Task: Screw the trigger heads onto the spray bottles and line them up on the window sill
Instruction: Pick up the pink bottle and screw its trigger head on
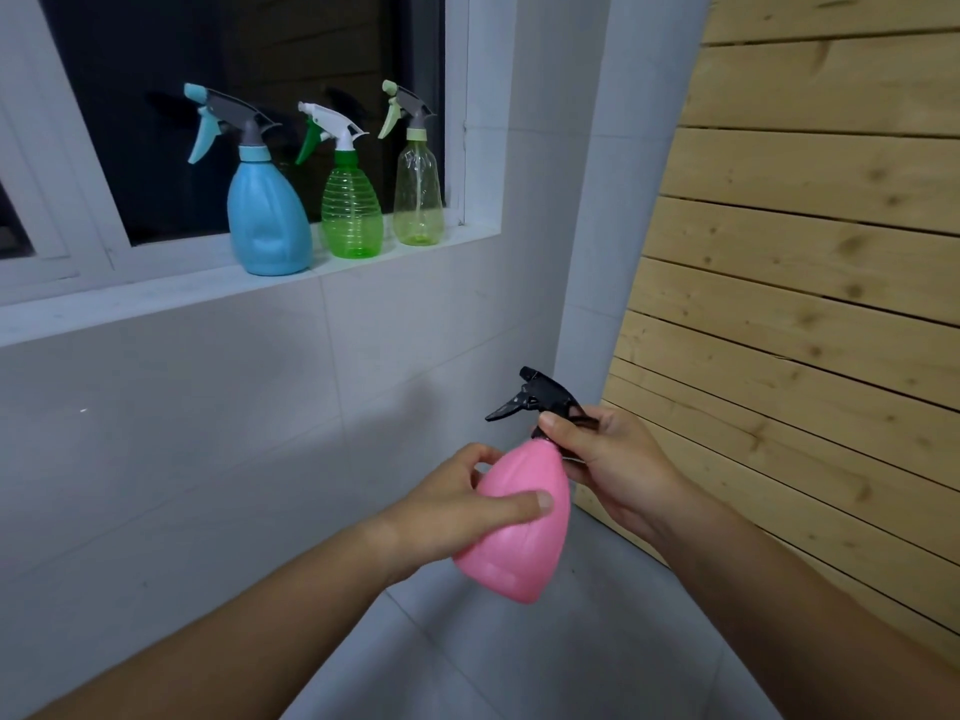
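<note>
Left hand (457, 506) wraps the pink bottle (519, 532), held tilted below the sill (156, 298). Right hand (613, 459) closes on the black trigger head (540, 400) at its neck. Blue bottle (267, 220), green bottle (352, 210) and clear bottle (418, 194) stand capped on the sill.

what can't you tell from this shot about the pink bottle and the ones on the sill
Head view only:
- Neck of the pink bottle: covered by the right hand, so whether the black trigger head is fully screwed on cannot be told.
- Far side of the pink bottle: hidden by the left hand.
- Window sill: cut off at the left edge, so more bottles beyond the blue bottle cannot be ruled out.
- Outside the window: too dark.
</note>
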